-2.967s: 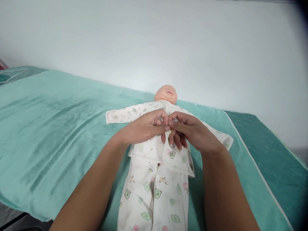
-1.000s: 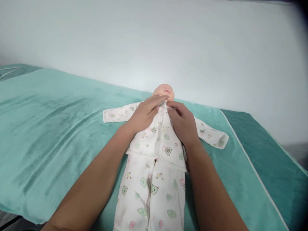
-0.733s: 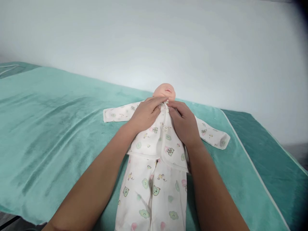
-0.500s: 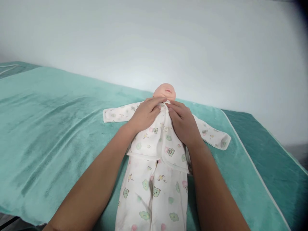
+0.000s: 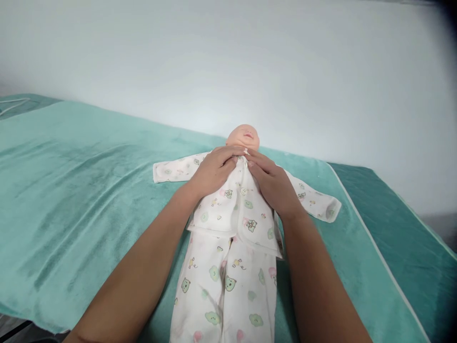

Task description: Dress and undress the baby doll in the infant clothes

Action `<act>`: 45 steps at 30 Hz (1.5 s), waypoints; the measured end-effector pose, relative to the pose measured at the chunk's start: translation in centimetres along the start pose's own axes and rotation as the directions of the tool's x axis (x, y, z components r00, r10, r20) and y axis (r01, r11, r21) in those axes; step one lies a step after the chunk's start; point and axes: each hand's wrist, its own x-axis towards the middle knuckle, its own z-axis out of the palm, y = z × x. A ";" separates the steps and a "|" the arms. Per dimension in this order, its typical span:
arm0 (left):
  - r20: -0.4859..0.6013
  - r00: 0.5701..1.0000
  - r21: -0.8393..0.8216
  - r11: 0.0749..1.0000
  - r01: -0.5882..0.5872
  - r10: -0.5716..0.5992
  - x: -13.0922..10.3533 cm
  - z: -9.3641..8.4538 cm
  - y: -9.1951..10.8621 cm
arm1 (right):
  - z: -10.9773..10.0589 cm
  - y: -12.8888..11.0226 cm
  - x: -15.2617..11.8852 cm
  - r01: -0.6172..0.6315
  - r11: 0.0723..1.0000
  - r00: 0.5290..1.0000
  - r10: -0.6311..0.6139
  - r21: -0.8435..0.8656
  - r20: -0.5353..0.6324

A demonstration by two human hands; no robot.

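A baby doll (image 5: 244, 136) lies on its back, dressed in a white long-sleeved jacket (image 5: 228, 209) with small printed animals and white trousers (image 5: 246, 290) of the same print. Across the upper chest, on the left of the front opening, lies my left hand (image 5: 216, 171), its fingers stretched toward the collar. My right hand (image 5: 273, 178) rests on the opposite side, fingers extended inward and lying on the cloth. The fingertips of both hands nearly meet just below the doll's chin. Both sleeves spread outward, and no doll hands show at the cuffs.
A light green plush cloth (image 5: 89, 200) with wrinkles on the left lies beneath the doll. Darker green cover (image 5: 400, 228) shows beyond its pale edge on the right. A plain pale wall (image 5: 214, 62) rises behind. A white looped object (image 5: 14, 105) lies at the far left.
My fingertips have shifted slightly at the collar, and a little more of the neckline shows between them. Otherwise the hands and doll hold almost the same position.
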 end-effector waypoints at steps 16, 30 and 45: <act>-0.138 0.965 0.519 0.813 0.262 -0.223 -3.9 -1.9 -4.9 | -1.6 7.0 -1.3 -0.193 0.853 0.957 0.056 -0.485 -0.283; -0.262 0.886 0.594 0.660 0.461 -0.383 -9.5 -7.6 -9.4 | -8.0 10.2 -9.8 -0.394 0.598 0.918 0.289 -0.698 -0.271; -0.633 0.730 0.383 0.715 0.585 -0.258 -8.9 -7.8 -11.4 | -7.1 9.9 -8.5 -0.433 0.602 0.902 0.296 -0.671 -0.316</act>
